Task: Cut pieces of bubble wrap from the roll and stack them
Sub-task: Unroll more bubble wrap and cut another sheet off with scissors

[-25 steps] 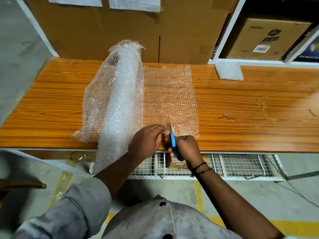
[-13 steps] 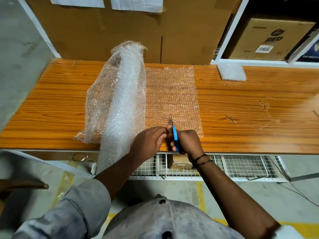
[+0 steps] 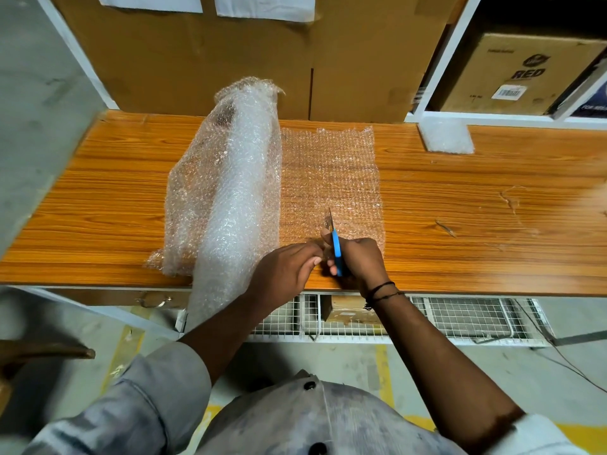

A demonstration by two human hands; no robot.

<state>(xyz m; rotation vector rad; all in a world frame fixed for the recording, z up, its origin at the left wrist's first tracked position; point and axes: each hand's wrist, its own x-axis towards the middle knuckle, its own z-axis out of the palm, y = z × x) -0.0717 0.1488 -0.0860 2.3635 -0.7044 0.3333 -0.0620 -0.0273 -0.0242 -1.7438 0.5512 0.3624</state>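
Note:
A bubble wrap roll (image 3: 236,192) lies across the wooden table (image 3: 476,224), its near end hanging over the front edge. A flat sheet of bubble wrap (image 3: 331,172) unrolls from it to the right. My right hand (image 3: 359,261) grips blue-handled scissors (image 3: 335,247), their blades pointing away from me into the sheet's near edge. My left hand (image 3: 285,274) pinches the sheet's near edge just left of the blades. A small stack of cut bubble wrap pieces (image 3: 446,136) sits at the table's back right.
Large cardboard boxes (image 3: 249,60) stand behind the table. A white shelf (image 3: 460,44) at the right holds a printed carton (image 3: 522,73). A wire mesh rack (image 3: 460,316) sits below the table's front edge, and a wooden piece (image 3: 42,351) juts in at the lower left.
The scissors and both hands have moved a little farther into the sheet from its near edge. The roll has stayed put.

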